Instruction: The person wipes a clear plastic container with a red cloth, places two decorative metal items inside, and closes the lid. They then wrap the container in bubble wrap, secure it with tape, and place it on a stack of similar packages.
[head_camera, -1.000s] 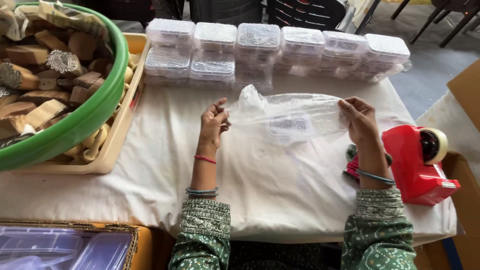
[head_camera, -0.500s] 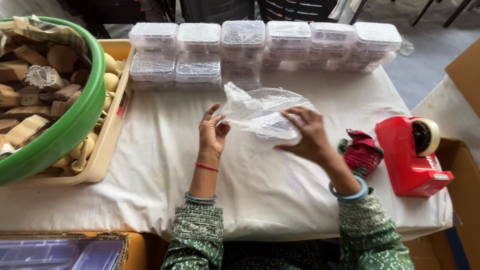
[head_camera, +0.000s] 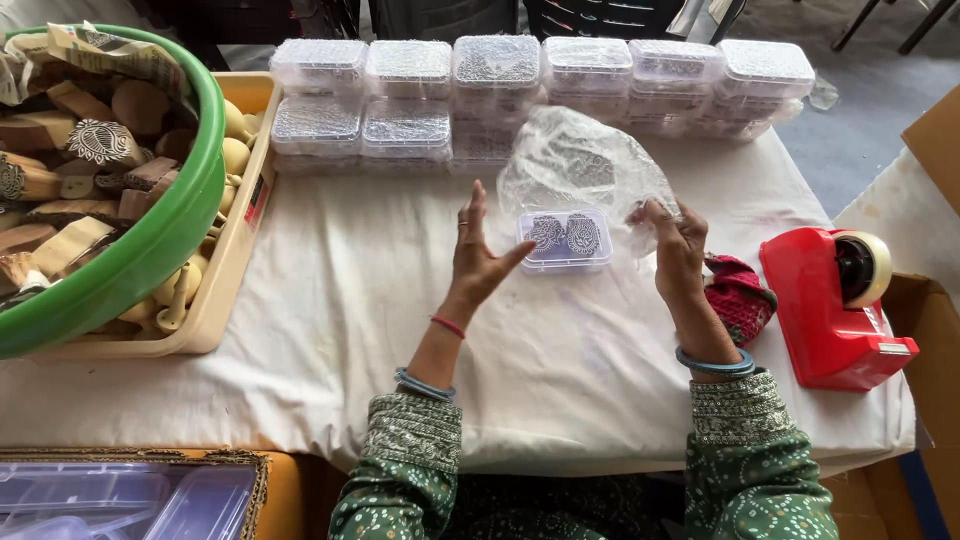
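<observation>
A small clear plastic box (head_camera: 565, 240) with two patterned pieces inside lies on the white tablecloth (head_camera: 330, 300). My left hand (head_camera: 478, 255) is spread open beside the box, its thumb tip at the box's left edge. My right hand (head_camera: 678, 250) pinches the edge of a crumpled clear plastic bag (head_camera: 585, 165), which stands up behind and over the box.
Rows of filled clear boxes (head_camera: 500, 85) are stacked along the table's far edge. A green tub (head_camera: 170, 240) of wooden blocks sits in a beige tray (head_camera: 225, 290) at left. A red tape dispenser (head_camera: 835, 300) and a pink cloth (head_camera: 738, 298) lie at right. Empty clear boxes (head_camera: 120, 500) sit bottom left.
The bag was stretched wide between both hands, then gathered toward the centre. My left hand has let go of it and opened, and the small box now shows on the cloth.
</observation>
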